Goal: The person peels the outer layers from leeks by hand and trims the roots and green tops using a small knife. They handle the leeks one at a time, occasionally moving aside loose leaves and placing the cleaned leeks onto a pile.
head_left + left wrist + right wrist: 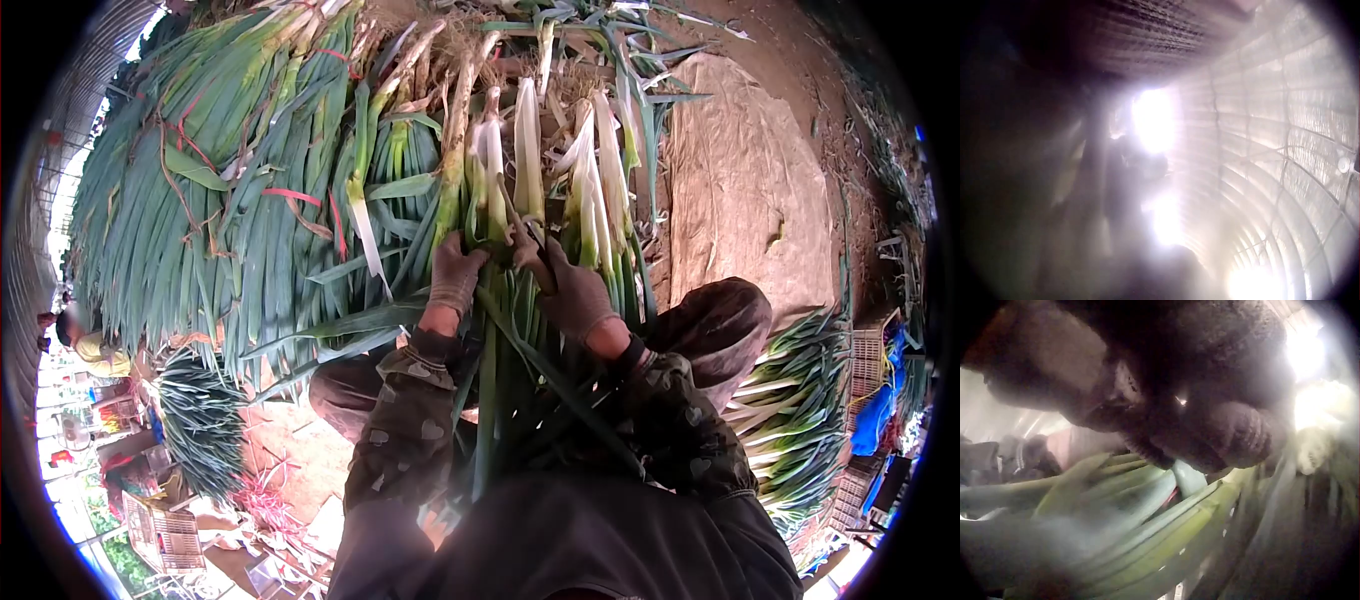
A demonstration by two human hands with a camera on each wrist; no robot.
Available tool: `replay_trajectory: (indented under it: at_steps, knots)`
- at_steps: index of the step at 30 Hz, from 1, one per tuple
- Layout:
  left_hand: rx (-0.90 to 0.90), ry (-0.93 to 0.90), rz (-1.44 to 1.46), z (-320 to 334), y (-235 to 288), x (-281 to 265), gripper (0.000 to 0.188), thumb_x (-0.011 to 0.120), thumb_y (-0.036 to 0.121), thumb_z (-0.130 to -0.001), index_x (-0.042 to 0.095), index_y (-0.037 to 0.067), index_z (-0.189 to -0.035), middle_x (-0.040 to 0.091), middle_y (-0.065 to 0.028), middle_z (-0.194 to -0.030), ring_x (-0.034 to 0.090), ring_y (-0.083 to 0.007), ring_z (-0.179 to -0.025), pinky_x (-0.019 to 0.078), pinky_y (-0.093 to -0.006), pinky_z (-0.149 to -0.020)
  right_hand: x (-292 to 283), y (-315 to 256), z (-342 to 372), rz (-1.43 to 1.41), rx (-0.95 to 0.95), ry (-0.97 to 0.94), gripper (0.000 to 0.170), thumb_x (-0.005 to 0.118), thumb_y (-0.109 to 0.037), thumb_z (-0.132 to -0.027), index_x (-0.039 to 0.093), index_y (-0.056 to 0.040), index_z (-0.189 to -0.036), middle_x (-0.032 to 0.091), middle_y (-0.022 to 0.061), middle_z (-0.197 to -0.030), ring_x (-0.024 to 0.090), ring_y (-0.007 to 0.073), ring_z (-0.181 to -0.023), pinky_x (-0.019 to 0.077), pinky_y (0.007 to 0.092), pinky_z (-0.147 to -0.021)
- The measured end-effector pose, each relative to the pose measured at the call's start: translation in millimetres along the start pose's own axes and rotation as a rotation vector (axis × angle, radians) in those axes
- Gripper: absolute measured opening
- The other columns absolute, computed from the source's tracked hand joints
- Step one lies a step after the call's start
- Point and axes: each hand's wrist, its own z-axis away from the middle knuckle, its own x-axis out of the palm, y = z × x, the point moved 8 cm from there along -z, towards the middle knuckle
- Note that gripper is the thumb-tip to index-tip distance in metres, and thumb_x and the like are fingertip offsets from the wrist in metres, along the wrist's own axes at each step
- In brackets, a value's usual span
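In the head view, both hands wear knitted gloves and work close together over a bunch of leeks (530, 150) with white shanks and green leaves. My left hand (457, 272) grips green stalks where the shanks turn to leaf. Just beside it, my right hand (575, 295) holds a slim brown tool (513, 212) that points away over the shanks; its exact kind I cannot tell. The right wrist view has the curled gloved fingers (1235, 434) close over pale green leaves (1141, 531). The left wrist view is glare and dark fabric, with the leeks hidden.
A large heap of leeks (230, 210) bound with red ties fills the left. A brown sheet (740, 180) lies to the right, with more leeks (800, 410) below it. Another pile (200, 420), a crate (165, 535) and a person (95, 350) are at the lower left.
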Motion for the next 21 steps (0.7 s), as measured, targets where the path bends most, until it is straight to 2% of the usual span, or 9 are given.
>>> replay_trajectory:
  at_steps: [3,9,12,15,19,21]
  knots:
    - [-0.012,0.0,0.023,2,7,1,0.025,0.069,-0.002,-0.079,0.065,-0.006,-0.104,0.07,-0.0096,-0.092,0.065,-0.0158,-0.08,0.0528,-0.0298,-0.074,-3,-4,-28,-0.007,0.001,-0.026,0.079,0.07,-0.021,-0.077,0.036,-0.0004,-0.145,0.067,0.0281,-0.085,0.064,0.049,-0.081,0.0507,0.0557,-0.072]
    - [-0.024,-0.008,-0.026,3,12,-1,0.029,0.07,0.001,-0.079,0.065,-0.007,-0.106,0.071,-0.0111,-0.095,0.065,-0.0164,-0.083,0.0524,-0.0298,-0.076,-11,-8,-70,-0.035,0.007,0.055,0.075,0.07,-0.022,-0.077,0.04,0.0019,-0.141,0.067,0.0295,-0.091,0.065,0.0474,-0.088,0.0505,0.054,-0.077]
    - [-0.019,-0.015,-0.059,1,12,-2,0.03,0.071,0.002,-0.078,0.066,-0.007,-0.106,0.072,-0.0116,-0.095,0.065,-0.0164,-0.083,0.052,-0.0305,-0.077,-14,-7,-93,-0.041,0.029,0.078,0.067,0.068,-0.023,-0.079,0.044,-0.001,-0.137,0.067,0.0292,-0.091,0.065,0.0475,-0.09,0.0504,0.0539,-0.078]
    - [-0.034,-0.007,-0.057,2,10,-2,0.03,0.071,0.003,-0.078,0.066,-0.007,-0.106,0.072,-0.012,-0.096,0.065,-0.0171,-0.084,0.0519,-0.0311,-0.078,-17,-4,-117,-0.033,0.036,0.074,0.052,0.066,-0.029,-0.082,0.046,-0.0042,-0.123,0.068,0.0285,-0.091,0.065,0.0491,-0.088,0.0504,0.0557,-0.078]
    - [0.0,-0.008,-0.094,-1,4,-3,0.036,0.071,0.003,-0.078,0.063,-0.007,-0.111,0.071,-0.013,-0.1,0.065,-0.0194,-0.088,0.0519,-0.0322,-0.08,-17,-1,-149,-0.013,0.027,0.088,0.052,0.064,-0.026,-0.08,0.046,-0.0045,-0.124,0.068,0.0281,-0.095,0.064,0.0488,-0.092,0.0502,0.0553,-0.08]
    - [0.012,0.007,-0.098,-4,-9,-3,0.042,0.074,0.01,-0.078,0.063,-0.005,-0.116,0.072,-0.0141,-0.103,0.066,-0.0193,-0.09,0.052,-0.0337,-0.082,-21,-5,-163,-0.01,0.032,0.084,0.052,0.064,-0.026,-0.08,0.047,-0.0056,-0.125,0.069,0.0269,-0.096,0.065,0.0487,-0.093,0.0505,0.055,-0.081]
